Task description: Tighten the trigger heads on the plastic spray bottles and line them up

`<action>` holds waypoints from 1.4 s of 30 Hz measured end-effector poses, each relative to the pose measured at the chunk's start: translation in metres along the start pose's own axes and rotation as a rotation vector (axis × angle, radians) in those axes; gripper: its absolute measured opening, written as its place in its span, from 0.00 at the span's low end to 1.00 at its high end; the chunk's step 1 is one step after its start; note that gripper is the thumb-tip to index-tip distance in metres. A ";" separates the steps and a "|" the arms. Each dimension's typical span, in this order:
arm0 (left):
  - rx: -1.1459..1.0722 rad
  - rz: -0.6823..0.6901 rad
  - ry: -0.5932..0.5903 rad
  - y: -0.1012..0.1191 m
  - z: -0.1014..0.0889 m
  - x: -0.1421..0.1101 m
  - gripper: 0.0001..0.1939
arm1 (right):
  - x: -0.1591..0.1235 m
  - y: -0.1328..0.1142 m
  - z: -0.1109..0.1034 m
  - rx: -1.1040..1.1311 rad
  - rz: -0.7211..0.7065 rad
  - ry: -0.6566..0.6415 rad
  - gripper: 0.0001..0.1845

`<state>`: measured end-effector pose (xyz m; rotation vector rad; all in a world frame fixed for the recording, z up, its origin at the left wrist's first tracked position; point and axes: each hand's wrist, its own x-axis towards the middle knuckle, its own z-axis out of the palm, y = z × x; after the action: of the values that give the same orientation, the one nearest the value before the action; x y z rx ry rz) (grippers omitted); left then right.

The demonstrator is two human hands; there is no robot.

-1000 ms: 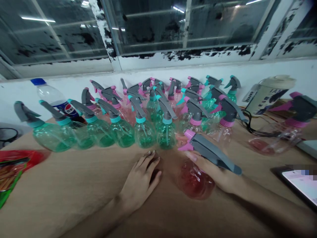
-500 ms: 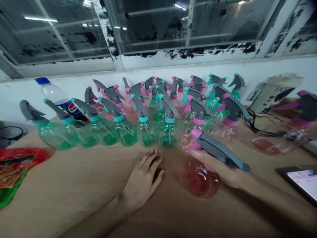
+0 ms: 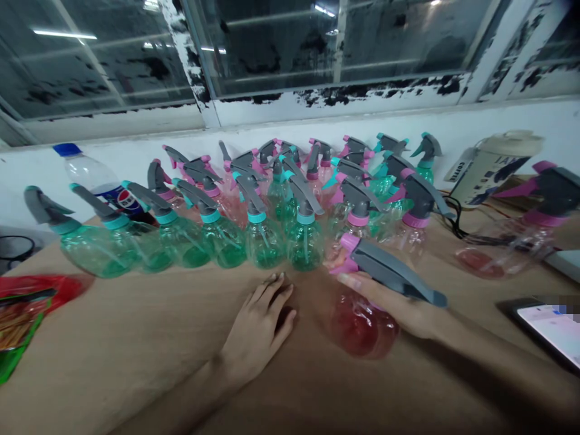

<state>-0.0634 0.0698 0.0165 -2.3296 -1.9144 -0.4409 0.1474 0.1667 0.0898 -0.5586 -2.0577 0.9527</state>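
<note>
My right hand (image 3: 399, 305) is wrapped round the neck of a pink spray bottle (image 3: 362, 329) with a grey and pink trigger head; part of its neck is hidden by the fingers. My left hand (image 3: 258, 323) lies flat on the table (image 3: 149, 350), fingers stretched out, holding nothing. Just beyond its fingertips stands a green spray bottle (image 3: 266, 244) in a front row of green ones. Another green spray bottle (image 3: 306, 244) is to its right. Behind the held bottle is a clear pinkish spray bottle (image 3: 412, 232).
Several pink and green spray bottles crowd towards the wall. A Pepsi bottle (image 3: 120, 196) stands at the back left, a red and green snack packet (image 3: 27, 314) at the left edge. On the right are a pink spray bottle (image 3: 512, 241), a phone (image 3: 548, 326) and a cream coffee flask (image 3: 498, 166).
The whole view has shifted slightly, so things sit a little further left. My right hand still grips the pink spray bottle, and my left hand still rests on the table.
</note>
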 end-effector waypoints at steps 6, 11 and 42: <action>0.000 0.001 -0.003 0.001 -0.001 0.000 0.18 | 0.000 0.005 0.002 -0.022 -0.017 0.059 0.05; -0.008 0.007 -0.001 0.000 0.000 0.000 0.18 | -0.001 0.003 0.003 -0.029 -0.001 0.120 0.04; -0.003 -0.009 -0.019 0.002 -0.002 0.001 0.18 | -0.008 -0.009 0.004 0.003 -0.035 0.048 0.04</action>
<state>-0.0617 0.0696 0.0191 -2.3364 -1.9347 -0.4248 0.1482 0.1540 0.0908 -0.5372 -2.0171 0.9136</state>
